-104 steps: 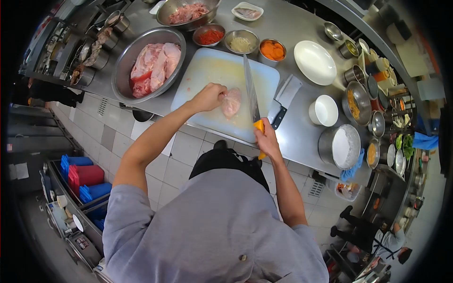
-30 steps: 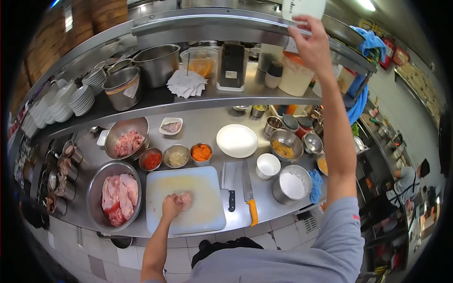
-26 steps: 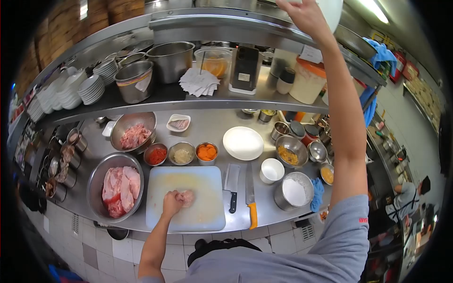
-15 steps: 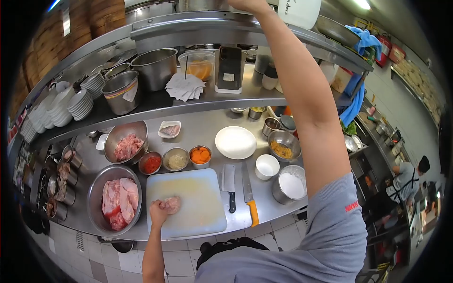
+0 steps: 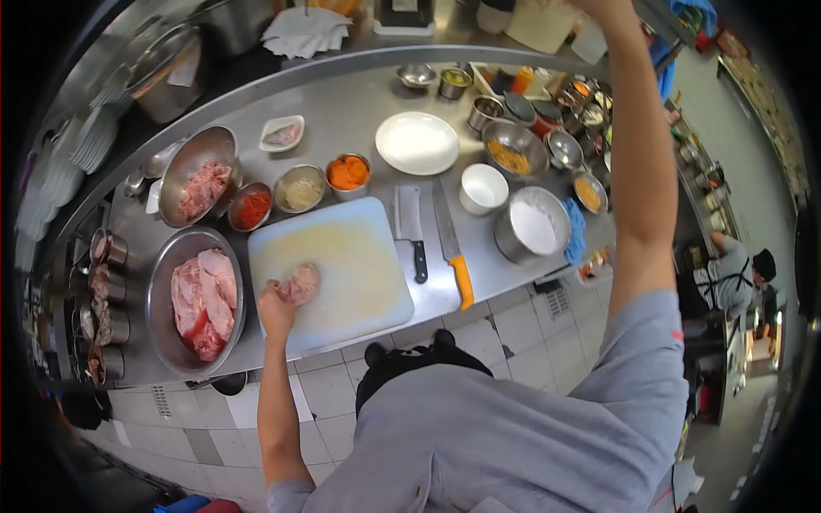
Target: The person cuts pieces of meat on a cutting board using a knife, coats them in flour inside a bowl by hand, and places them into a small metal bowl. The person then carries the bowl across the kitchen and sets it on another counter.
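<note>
A small piece of raw pale-pink meat (image 5: 303, 284) lies on the white cutting board (image 5: 363, 256), left of its middle. My left hand (image 5: 275, 308) is closed on the near-left edge of that piece, with the fingertips partly hidden. My right arm is stretched up and away, and my right hand (image 5: 605, 7) is cut by the top edge of the view near the upper shelf; its fingers do not show. Right of the board lie a cleaver (image 5: 409, 218) and a long knife with a yellow handle (image 5: 462, 280).
A large bowl of raw meat (image 5: 197, 352) stands left of the board. Behind are a bowl of chopped meat (image 5: 169, 192) and tubs of red (image 5: 252, 207), beige (image 5: 299, 188) and orange (image 5: 349, 173) ingredients. A white plate (image 5: 417, 143) and a pot of white powder (image 5: 532, 224) sit further right. Another person (image 5: 731, 272) works at far right.
The view has tilted down, so the shelf sits higher and more floor shows. My left hand stays at the meat. My right arm remains raised, now further right in the view.
</note>
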{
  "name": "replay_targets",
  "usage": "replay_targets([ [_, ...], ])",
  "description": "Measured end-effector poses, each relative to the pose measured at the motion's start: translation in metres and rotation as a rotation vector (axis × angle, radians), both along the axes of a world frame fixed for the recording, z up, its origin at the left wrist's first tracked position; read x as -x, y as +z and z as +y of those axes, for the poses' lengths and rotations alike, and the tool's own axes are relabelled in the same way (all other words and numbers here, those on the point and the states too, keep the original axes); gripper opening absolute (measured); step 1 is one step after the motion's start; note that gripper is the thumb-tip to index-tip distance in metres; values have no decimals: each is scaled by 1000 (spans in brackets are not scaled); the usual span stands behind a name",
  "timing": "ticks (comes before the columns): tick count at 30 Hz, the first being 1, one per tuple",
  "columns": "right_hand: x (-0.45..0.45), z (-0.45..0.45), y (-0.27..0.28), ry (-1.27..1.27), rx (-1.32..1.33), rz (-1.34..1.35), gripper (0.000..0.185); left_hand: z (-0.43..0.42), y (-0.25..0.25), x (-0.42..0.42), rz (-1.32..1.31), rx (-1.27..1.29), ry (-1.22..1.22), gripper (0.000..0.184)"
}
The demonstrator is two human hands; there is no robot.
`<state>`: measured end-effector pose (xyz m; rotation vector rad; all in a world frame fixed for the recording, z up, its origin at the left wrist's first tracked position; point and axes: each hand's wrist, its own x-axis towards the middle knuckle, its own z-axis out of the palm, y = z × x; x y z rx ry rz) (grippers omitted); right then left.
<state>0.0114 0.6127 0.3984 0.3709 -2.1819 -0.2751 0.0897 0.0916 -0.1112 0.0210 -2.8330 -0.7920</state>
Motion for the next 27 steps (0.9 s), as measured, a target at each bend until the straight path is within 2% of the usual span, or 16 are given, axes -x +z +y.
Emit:
replay_targets([
  [2,-33,39,-93,-92,28,-166,35,4,24,-6,-66,-69,3,25],
  [3,-82,0,-133,202,468,-216,37,8,31,-5,-94,-105,8,26],
  [4,-105,11,-186,180,723,-335,41,2,21,-3,-78,-141,-16,32],
  [5,-119,46,-245,99,544,-255,43,-1,18,-1,-71,-175,-32,32],
  [7,-172,92,-357,-302,633,-164,56,-5,15,0,-60,-241,-64,33],
  [9,-217,130,-439,-617,835,-55,58,-13,2,4,-47,-290,-100,33],
  [11,-243,167,-511,-754,1305,-70,59,-13,4,4,-110,-293,-108,29],
  [14,-249,153,-523,-481,1782,-129,48,-13,8,9,-146,-225,-133,26],
  [17,-245,151,-517,-502,1721,-321,43,-20,7,13,-129,-232,-169,22],
  [20,-246,160,-511,-477,1685,-397,36,-22,8,17,-137,-255,-167,21],
  [23,-242,184,-483,-412,1909,-429,28,-4,25,10,-127,-248,-95,22],
  [26,-216,242,-487,-506,1464,-333,28,11,32,4,-36,-206,-15,23],
  [27,-201,260,-489,-466,1334,-321,28,18,34,0,10,-183,8,23],
])
